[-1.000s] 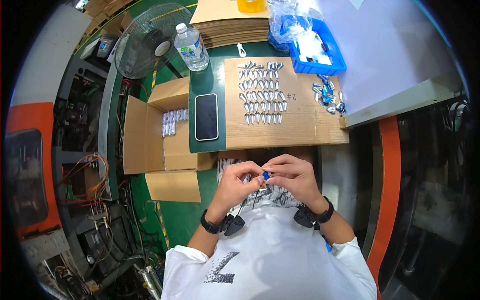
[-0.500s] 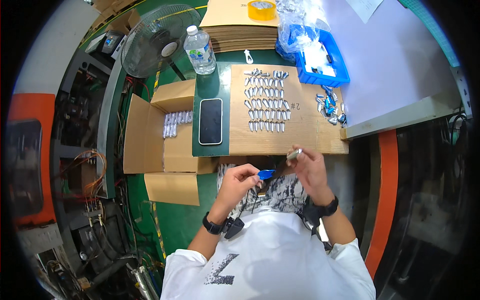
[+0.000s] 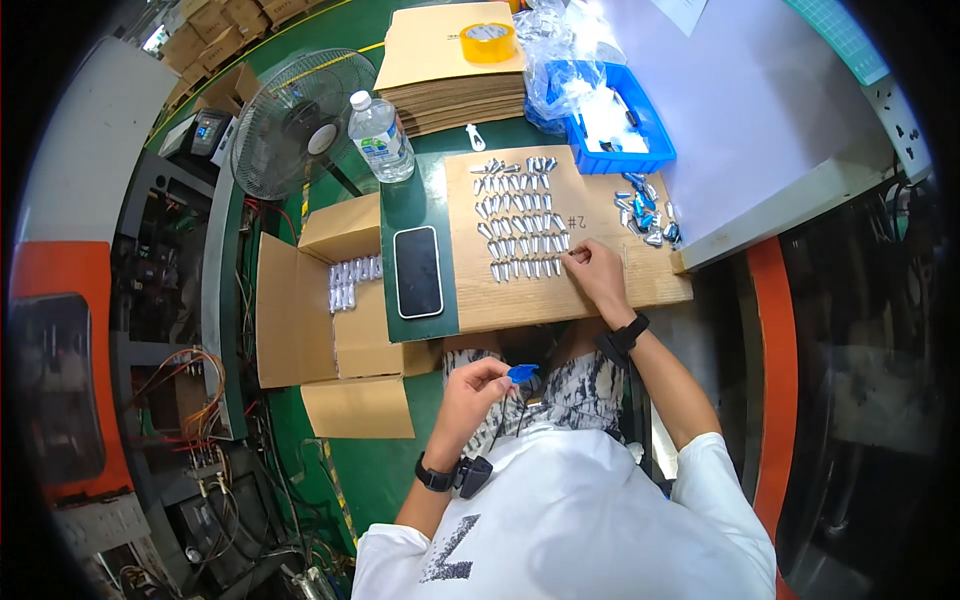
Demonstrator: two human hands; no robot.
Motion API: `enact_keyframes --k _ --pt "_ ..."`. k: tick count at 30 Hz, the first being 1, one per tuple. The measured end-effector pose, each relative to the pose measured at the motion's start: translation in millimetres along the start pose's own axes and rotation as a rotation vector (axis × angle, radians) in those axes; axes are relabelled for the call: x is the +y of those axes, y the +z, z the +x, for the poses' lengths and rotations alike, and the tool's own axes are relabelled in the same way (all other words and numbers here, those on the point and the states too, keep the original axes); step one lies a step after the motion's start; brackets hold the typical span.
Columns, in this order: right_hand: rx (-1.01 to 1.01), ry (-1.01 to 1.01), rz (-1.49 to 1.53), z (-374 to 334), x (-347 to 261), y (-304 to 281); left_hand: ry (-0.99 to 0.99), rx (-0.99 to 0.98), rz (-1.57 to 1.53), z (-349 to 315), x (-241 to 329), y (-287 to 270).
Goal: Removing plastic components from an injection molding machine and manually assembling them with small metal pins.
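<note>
My left hand point(image 3: 474, 396) is closed in a pinch on a small blue piece point(image 3: 522, 373), above my lap in front of the table edge. My right hand point(image 3: 600, 276) reaches over the cardboard sheet point(image 3: 600, 300). Its thumb and fingers come together on a small silver metal part at the right end of the nearest row; the fingers partly hide it. Several rows of tapered silver metal parts point(image 3: 518, 247) lie on the sheet. To the right of them sits a loose pile of silver and blue parts point(image 3: 641, 207).
A phone point(image 3: 419, 272) lies left of the sheet, with a water bottle point(image 3: 381, 138) behind it. An open carton point(image 3: 295, 310) holding wrapped parts stands left of the table. Farther back are a blue bin point(image 3: 622, 160), yellow tape point(image 3: 488, 43), stacked cardboard point(image 3: 440, 105) and a fan point(image 3: 300, 125).
My right hand has moved from above my lap, where it held a silver part, forward to the rows on the cardboard. My left hand keeps its pinch on the blue piece. The view has shifted.
</note>
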State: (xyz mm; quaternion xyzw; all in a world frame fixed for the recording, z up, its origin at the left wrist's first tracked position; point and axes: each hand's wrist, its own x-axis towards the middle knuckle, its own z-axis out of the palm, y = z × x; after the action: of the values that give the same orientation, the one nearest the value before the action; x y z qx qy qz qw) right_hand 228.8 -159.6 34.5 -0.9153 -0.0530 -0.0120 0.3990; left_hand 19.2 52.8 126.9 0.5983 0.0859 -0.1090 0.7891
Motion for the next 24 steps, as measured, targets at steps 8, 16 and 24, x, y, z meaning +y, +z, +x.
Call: enact_keyframes --k 8,16,24 --pt "0.110 -0.066 0.352 -58.0 -47.3 -23.7 0.012 0.048 0.026 3.4 -8.5 -5.9" --pt "-0.092 -0.352 0.357 -149.3 -119.0 -52.4 0.067 -0.045 0.158 22.2 -7.8 8.2" --pt "0.069 0.151 0.952 -178.3 -133.7 -60.3 0.110 -0.235 0.073 20.1 5.3 16.2"
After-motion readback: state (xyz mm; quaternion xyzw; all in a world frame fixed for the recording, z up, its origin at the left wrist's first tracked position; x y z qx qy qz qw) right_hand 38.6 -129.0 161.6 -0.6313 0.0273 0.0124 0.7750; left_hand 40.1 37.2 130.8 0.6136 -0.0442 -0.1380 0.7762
